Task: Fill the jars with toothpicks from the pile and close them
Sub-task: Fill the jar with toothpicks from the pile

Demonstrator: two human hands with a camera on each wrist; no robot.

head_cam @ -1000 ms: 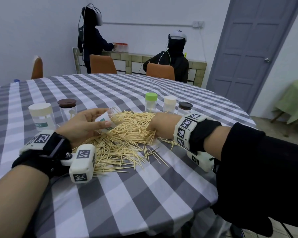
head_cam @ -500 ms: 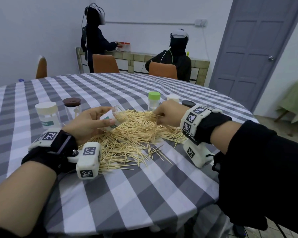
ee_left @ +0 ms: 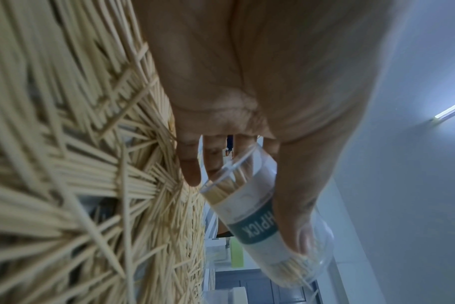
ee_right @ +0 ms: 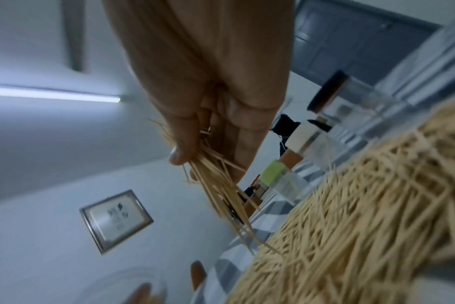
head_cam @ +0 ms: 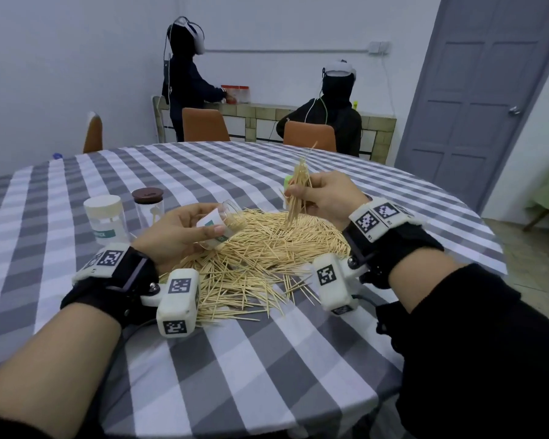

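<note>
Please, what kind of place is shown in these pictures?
Probably a plain dining room used for recording hand tasks. A round table with a checked cloth and orange chairs suggest dining; two other people in headsets work at a tiled counter, beside a grey door.

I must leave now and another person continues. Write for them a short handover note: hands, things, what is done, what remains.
Left hand: grips an open jar, tilted over the pile, already partly filled.
Right hand: pinches a bunch of toothpicks raised above the pile.
Capped jars stand on the table left of the pile; their fill is unclear.
Left: put the bunch into the jar, top up, close it. Its lid is not in view.
</note>
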